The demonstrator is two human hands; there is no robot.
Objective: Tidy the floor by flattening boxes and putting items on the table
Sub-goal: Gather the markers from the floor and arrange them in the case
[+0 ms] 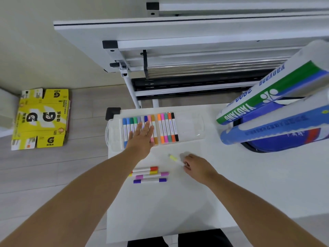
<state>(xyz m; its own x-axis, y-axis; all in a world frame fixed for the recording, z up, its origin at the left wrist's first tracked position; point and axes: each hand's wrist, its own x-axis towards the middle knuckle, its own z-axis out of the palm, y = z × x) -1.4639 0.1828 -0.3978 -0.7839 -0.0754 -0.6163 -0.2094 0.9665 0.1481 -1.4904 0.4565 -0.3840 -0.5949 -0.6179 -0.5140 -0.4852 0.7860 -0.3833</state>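
Note:
A clear marker case (188, 129) lies open on the white table (178, 202), holding a row of coloured markers (166, 129). My left hand (141, 138) rests flat on the markers in the case, fingers spread. My right hand (195, 166) pinches a yellow-green marker (173, 157), which looks blurred. Several loose markers (149, 174) lie side by side on the table near my left forearm. A flattened yellow box (41, 118) lies on the floor at the left.
Two shuttlecock tubes, one green and white (270, 93) and one blue (274, 129), lie at the table's right over a dark bag (277, 145). Folded white tables (195, 41) stand behind. Grey wood floor (53, 175) spreads to the left.

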